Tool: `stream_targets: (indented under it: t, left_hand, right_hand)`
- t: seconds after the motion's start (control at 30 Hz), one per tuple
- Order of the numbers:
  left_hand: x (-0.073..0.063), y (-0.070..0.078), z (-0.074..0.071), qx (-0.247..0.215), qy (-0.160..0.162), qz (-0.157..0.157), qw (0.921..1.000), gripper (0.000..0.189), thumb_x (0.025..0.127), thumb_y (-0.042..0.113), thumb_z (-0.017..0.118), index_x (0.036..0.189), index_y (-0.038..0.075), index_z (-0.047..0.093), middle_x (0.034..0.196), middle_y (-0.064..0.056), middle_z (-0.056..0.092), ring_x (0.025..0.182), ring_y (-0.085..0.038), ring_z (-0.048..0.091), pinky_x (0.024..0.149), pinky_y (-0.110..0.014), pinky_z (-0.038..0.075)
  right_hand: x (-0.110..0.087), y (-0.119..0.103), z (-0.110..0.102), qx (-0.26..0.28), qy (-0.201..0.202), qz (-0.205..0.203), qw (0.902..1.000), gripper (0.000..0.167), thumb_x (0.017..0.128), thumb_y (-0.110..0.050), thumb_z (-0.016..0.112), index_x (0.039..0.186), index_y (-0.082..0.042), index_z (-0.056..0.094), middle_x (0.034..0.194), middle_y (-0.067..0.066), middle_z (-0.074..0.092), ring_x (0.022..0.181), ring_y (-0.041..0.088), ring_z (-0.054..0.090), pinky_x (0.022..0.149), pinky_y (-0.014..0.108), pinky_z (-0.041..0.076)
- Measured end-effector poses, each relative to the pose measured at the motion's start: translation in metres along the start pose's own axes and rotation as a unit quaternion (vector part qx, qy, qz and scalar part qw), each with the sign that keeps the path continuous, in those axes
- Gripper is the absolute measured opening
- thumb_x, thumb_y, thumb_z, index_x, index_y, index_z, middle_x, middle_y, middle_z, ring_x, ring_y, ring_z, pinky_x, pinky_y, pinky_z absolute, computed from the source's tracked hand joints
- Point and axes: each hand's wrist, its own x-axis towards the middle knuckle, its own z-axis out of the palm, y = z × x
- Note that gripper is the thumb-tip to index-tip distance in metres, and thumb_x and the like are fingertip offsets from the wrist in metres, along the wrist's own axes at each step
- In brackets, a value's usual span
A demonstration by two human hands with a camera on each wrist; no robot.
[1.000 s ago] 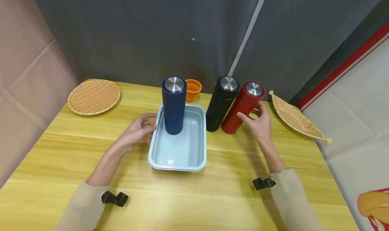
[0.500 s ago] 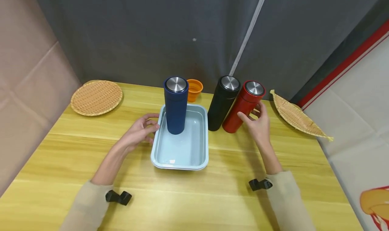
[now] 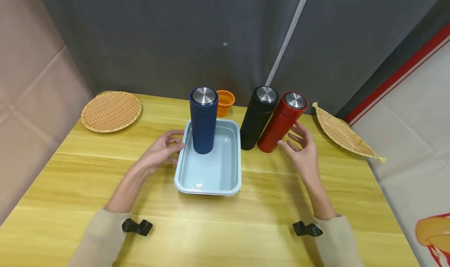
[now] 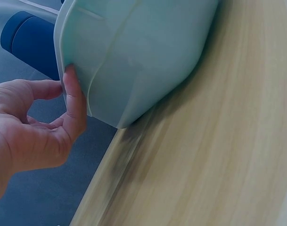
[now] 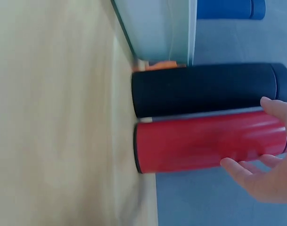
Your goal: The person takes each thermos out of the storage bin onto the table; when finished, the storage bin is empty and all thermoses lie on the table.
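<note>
- At far left I see a round wicker tray (image 3: 111, 111) lying flat near the table's back corner, well apart from both hands.
- My left hand (image 3: 159, 152) rests against the left wall of the pale blue rectangular tray (image 3: 211, 185). In the left wrist view its thumb (image 4: 73, 96) presses the rim while the other fingers sit loosely curled. I judge this contact steadies the tray.
- A navy blue flask (image 3: 203, 120) with a steel cap stands upright in the tray's far half. The near half is bare.
- An orange cup (image 3: 225, 102) stands behind the tray, by the dark curtain.
- A black flask (image 3: 258, 118) stands upright on the wooden table (image 3: 225, 228), just right of the tray.
- The red flask (image 3: 281, 122) stands touching the black one.
- My right hand (image 3: 303, 152) hovers just beside the red flask, fingers spread and holding nothing. In the right wrist view its fingertips (image 5: 275, 107) sit close to the barrel. I cannot tell whether they touch.
- A leaf-shaped wicker tray (image 3: 342, 136) rests at the table's right edge.
</note>
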Motion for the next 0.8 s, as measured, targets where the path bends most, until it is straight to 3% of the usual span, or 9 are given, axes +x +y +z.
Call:
stream_targets:
  t: [0.3, 0.6, 0.8]
  left_hand:
    - [-0.002, 0.001, -0.003, 0.007, 0.005, 0.002, 1.0000, 0.056, 0.098, 0.009, 0.054, 0.146, 0.001, 0.026, 0.122, -0.025, 0.047, 0.086, -0.024, 0.057, 0.056, -0.032, 0.055]
    - [-0.001, 0.001, -0.003, 0.009, 0.010, 0.002, 0.9999, 0.056, 0.098, 0.008, 0.054, 0.146, 0.000, 0.026, 0.121, -0.025, 0.047, 0.086, -0.024, 0.057, 0.055, -0.031, 0.055]
    - [-0.001, 0.001, 0.001, 0.008, 0.009, -0.001, 0.9999, 0.055, 0.098, 0.007, 0.054, 0.145, 0.000, 0.028, 0.120, -0.025, 0.047, 0.085, -0.023, 0.057, 0.054, -0.029, 0.054]
  right_hand:
    - [-0.029, -0.009, 0.021, 0.034, -0.054, -0.021, 0.9977, 0.066, 0.079, 0.007, 0.075, 0.138, 0.000, 0.045, 0.130, 0.018, 0.053, 0.116, 0.037, 0.053, 0.095, 0.035, 0.048]
    - [-0.028, -0.031, 0.056, 0.049, -0.128, -0.055, 0.9891, 0.063, 0.081, 0.002, 0.076, 0.136, 0.000, 0.046, 0.130, 0.019, 0.054, 0.116, 0.033, 0.055, 0.095, 0.031, 0.049]
    - [-0.024, -0.045, 0.078, 0.024, -0.161, -0.062, 0.9847, 0.064, 0.081, -0.005, 0.078, 0.137, -0.005, 0.046, 0.130, 0.015, 0.055, 0.116, 0.029, 0.056, 0.093, 0.030, 0.050]
